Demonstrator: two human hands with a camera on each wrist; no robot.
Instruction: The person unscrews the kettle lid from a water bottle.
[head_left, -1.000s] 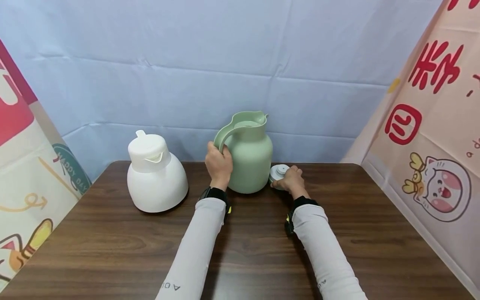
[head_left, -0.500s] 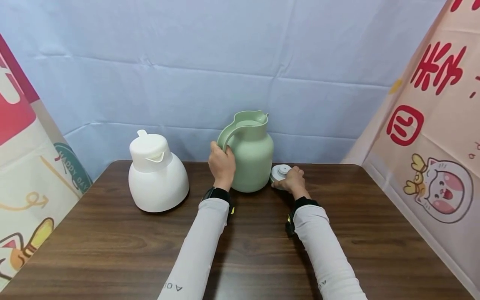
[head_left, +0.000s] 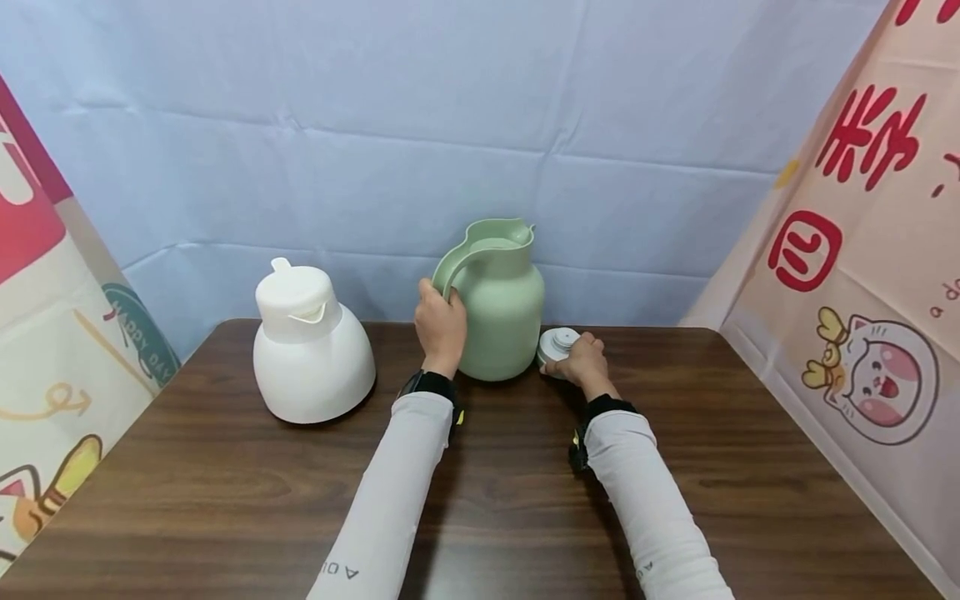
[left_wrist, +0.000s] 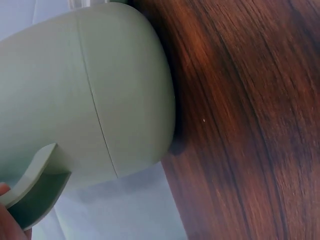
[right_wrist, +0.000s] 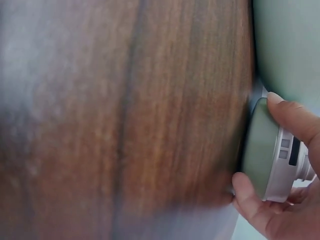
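In the head view, a light green vacuum jug with an open-topped spout stands upright near the back edge of the wooden table. My left hand grips its handle, whose lower end shows beside the fingers in the left wrist view. Right of the jug's base sits its lid, the green side down and the white stopper up. My right hand holds this lid between thumb and fingers. From the right wrist, the green lid appears close beside the jug's wall.
A white vacuum jug with its lid on stands to the left on the dark wooden table. Pale blue cloth hangs behind the table's back edge. Printed sheets hang at both sides.
The green jug has shifted very slightly up in the head view, with my left hand still on its handle. My right hand keeps its hold on the lid in the same place.
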